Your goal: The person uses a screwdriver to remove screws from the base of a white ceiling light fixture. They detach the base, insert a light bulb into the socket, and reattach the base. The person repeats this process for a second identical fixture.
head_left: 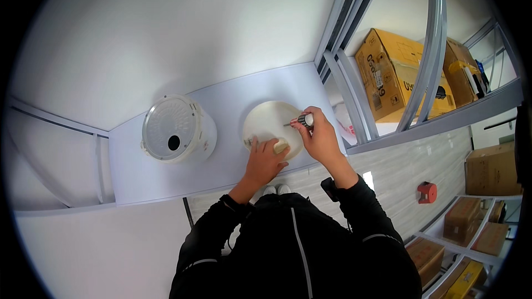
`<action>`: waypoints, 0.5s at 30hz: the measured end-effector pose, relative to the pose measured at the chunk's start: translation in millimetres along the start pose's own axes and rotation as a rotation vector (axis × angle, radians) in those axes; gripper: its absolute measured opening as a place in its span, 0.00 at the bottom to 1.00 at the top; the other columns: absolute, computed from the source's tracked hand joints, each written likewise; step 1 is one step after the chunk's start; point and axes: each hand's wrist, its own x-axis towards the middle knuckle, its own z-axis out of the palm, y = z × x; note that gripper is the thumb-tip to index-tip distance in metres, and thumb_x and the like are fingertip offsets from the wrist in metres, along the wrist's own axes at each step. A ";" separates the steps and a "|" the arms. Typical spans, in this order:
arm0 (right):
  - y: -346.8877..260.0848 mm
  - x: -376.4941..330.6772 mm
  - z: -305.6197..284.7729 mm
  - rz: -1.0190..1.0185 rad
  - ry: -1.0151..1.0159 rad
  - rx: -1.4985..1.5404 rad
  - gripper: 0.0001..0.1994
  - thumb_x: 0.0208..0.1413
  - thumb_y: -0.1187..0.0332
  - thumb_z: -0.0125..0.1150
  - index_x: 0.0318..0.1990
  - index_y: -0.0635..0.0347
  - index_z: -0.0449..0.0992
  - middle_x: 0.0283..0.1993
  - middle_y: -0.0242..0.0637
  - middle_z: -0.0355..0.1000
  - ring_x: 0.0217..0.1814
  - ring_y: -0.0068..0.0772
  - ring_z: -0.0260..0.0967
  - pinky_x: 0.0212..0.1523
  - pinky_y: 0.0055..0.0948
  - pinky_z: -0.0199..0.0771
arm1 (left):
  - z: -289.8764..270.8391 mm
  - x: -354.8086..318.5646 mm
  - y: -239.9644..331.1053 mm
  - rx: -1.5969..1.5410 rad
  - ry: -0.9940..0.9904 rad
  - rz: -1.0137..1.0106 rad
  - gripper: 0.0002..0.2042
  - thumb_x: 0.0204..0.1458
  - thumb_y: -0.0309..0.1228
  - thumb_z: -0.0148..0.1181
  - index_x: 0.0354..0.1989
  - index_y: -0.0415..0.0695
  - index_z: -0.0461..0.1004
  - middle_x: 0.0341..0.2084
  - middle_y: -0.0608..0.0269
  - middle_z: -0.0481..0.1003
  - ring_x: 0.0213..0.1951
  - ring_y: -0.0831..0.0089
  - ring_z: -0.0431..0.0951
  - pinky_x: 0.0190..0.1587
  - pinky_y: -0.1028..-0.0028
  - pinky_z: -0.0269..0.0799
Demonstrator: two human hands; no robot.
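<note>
A round off-white lid (267,115) lies on the white table, a cream-coloured raised part (281,146) near its lower edge. My left hand (264,164) grips the near side of this lid, its fingers over the top and the thumb by the rim. In my right hand (322,139) is a screwdriver (305,121) with a short, thick black and silver handle. Its thin shaft points left over the lid; whether the tip touches anything I cannot tell. To the left stands a white cylindrical appliance body (204,132), with a perforated round face holding a dark hole.
The white table (149,185) runs along a white wall. Grey metal framing (354,97) rises at its right end, with a yellow cardboard box (388,72) beyond. A red stool (426,192) stands on the floor at right, near shelves with brown boxes (461,218).
</note>
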 end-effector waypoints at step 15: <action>-4.8 -1.0 -6.7 0.006 -0.052 -0.076 0.19 0.68 0.69 0.70 0.58 0.63 0.68 0.44 0.44 0.86 0.44 0.43 0.87 0.39 0.33 0.85 | 5.2 -21.1 -6.9 -0.012 0.225 -0.065 0.24 0.49 0.45 0.78 0.51 0.44 0.83 0.53 0.59 0.80 0.54 0.56 0.80 0.66 0.53 0.71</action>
